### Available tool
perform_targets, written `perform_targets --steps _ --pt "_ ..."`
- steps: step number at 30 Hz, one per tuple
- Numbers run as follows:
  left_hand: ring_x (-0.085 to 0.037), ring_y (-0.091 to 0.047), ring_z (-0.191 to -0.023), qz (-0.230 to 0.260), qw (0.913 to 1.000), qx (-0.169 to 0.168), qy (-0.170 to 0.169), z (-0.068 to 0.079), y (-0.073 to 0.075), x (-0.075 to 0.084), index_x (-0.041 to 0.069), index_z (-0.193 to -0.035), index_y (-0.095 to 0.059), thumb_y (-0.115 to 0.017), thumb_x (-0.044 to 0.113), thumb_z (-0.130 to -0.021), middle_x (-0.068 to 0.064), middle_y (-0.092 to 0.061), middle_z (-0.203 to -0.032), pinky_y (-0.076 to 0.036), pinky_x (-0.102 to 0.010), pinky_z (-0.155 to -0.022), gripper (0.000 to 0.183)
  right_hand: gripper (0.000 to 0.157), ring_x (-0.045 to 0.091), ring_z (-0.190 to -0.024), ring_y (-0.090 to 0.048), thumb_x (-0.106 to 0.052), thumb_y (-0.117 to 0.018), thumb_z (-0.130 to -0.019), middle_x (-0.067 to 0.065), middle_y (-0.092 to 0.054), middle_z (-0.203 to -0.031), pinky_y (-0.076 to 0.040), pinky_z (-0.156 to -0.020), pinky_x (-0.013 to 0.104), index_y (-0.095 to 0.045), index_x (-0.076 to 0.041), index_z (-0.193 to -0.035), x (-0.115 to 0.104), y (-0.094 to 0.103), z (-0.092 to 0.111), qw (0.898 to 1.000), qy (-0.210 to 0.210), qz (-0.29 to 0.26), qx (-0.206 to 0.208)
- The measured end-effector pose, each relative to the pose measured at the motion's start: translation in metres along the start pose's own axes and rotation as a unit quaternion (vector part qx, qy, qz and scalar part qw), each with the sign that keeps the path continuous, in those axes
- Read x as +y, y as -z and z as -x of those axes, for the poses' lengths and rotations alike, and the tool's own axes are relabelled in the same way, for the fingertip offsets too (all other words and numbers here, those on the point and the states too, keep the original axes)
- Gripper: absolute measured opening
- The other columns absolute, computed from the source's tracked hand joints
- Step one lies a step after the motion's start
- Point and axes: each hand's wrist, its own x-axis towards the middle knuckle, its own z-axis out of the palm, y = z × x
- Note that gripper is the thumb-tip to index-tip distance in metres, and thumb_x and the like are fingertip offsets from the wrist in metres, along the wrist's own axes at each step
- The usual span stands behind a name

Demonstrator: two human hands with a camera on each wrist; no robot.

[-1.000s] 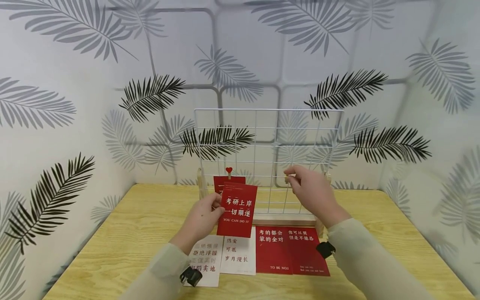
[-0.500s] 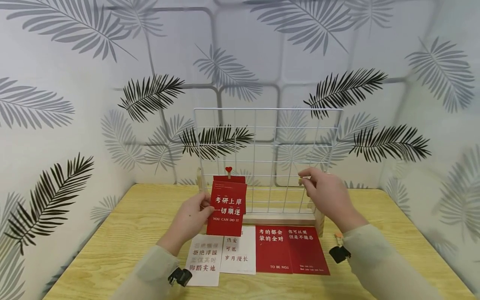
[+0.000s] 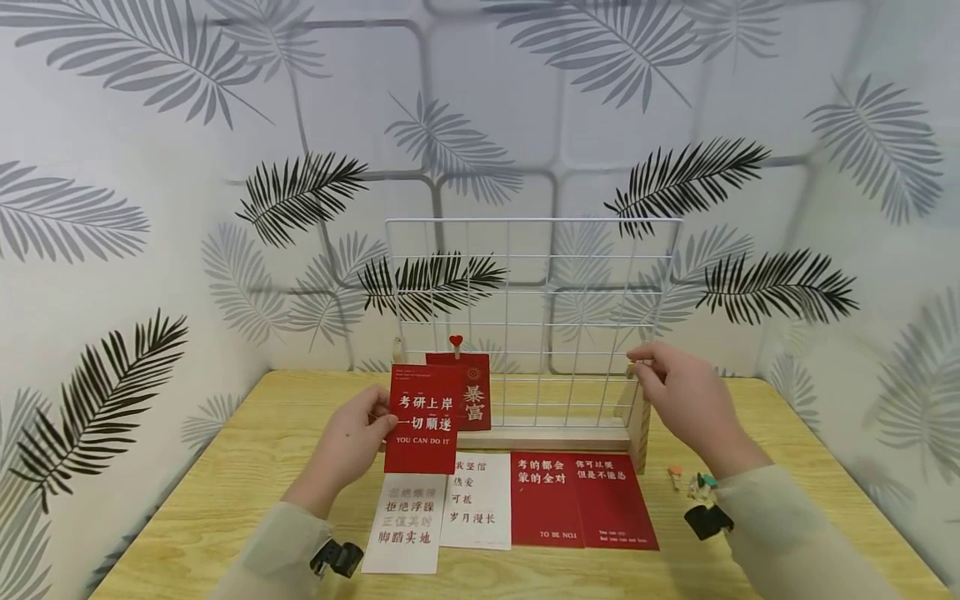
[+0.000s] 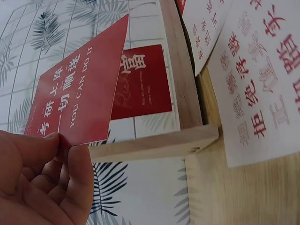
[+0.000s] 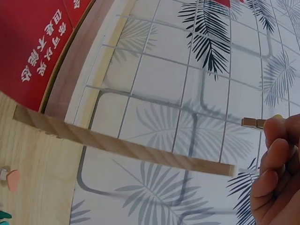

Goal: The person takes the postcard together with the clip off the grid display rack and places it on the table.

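Note:
My left hand (image 3: 358, 436) pinches a red card (image 3: 424, 458) with white lettering by its left edge, thumb in front. The card stands upright before the white wire grid (image 3: 525, 323) and overlaps another red card (image 3: 476, 408), which hangs on the grid under a clothespin with a red heart (image 3: 456, 342). In the left wrist view the held card (image 4: 84, 93) tilts away from the grid. At the grid's right side my right hand (image 3: 686, 396) pinches a small wooden clothespin (image 5: 252, 123) between thumb and fingertips, its tip pointing toward the grid.
Below the grid's wooden base (image 3: 555, 437) lie white cards (image 3: 477, 533) and red cards (image 3: 547, 508) on the wooden table (image 3: 225, 500). Several small clothespins (image 3: 701, 487) lie at the right. A patterned wall stands behind.
The left hand has moved left with its red card, uncovering more of the hanging card. My right hand has shifted right with the clothespin, toward the grid's right post.

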Motion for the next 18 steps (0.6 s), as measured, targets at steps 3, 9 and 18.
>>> perform_targets --steps 3,9,18 --pt "-0.020 -0.062 -0.084 0.003 1.0000 -0.001 0.005 0.002 0.004 -0.006 0.006 -0.115 -0.059 -0.058 0.005 -0.101 -0.008 -0.059 -0.096 -0.058 -0.038 -0.073 0.014 0.020 0.014 -0.053 -0.051 -0.018 -0.058 -0.103 0.005 -0.073 -0.085 -0.038 -0.046 0.032 -0.069 -0.010 -0.118 0.004 0.001 0.004 1.000 -0.015 -0.004 -0.012" --pt "-0.021 -0.062 -0.084 -0.004 0.9999 -0.005 0.016 0.005 0.014 -0.019 0.004 -0.114 -0.059 -0.056 0.004 -0.102 -0.009 -0.058 -0.095 -0.059 -0.039 -0.073 0.012 0.021 0.016 -0.048 -0.043 -0.020 -0.059 -0.103 -0.002 -0.062 -0.071 -0.034 -0.045 0.032 -0.069 -0.010 -0.118 0.011 0.003 0.011 0.999 -0.031 -0.005 -0.022" --pt "-0.024 -0.060 -0.087 -0.003 0.9996 -0.020 0.021 0.005 0.032 -0.038 0.003 -0.114 -0.057 -0.053 0.004 -0.103 -0.011 -0.056 -0.096 -0.058 -0.039 -0.073 0.012 0.023 0.017 -0.046 -0.037 -0.023 -0.056 -0.104 -0.003 -0.052 -0.064 -0.032 -0.046 0.033 -0.071 -0.011 -0.115 0.026 0.006 0.021 0.999 -0.038 0.003 -0.015"
